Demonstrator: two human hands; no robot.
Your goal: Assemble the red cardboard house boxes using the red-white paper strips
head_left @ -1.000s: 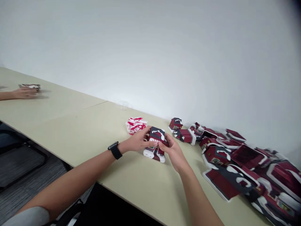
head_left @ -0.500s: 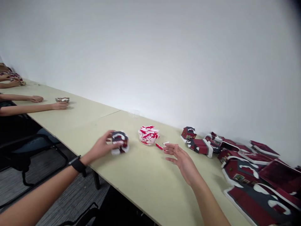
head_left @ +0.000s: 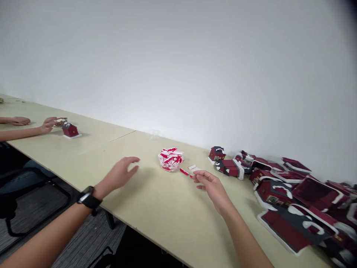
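My left hand, with a black watch on the wrist, hovers over the table with fingers apart and nothing in them. My right hand is low over the table, its thumb and fingertips closed on the end of a small red piece. Just beyond those fingertips lie another flat red-and-white piece and a white piece. A clear round bowl heaped with red-and-white pieces stands between my hands. Far left, a small dark-red house with a grey roof sits upright beside a co-worker's hand.
Several dark-red houses with white snow trim are piled on the right. One house stands upright near the wall. A co-worker's hand touches a brownish object. Crumpled clear plastic lies by the wall.
My left hand has let go of the house, which now stands farther left near the co-worker. My right hand's fingers have closed from spread to a pinch. The view has shifted slightly.
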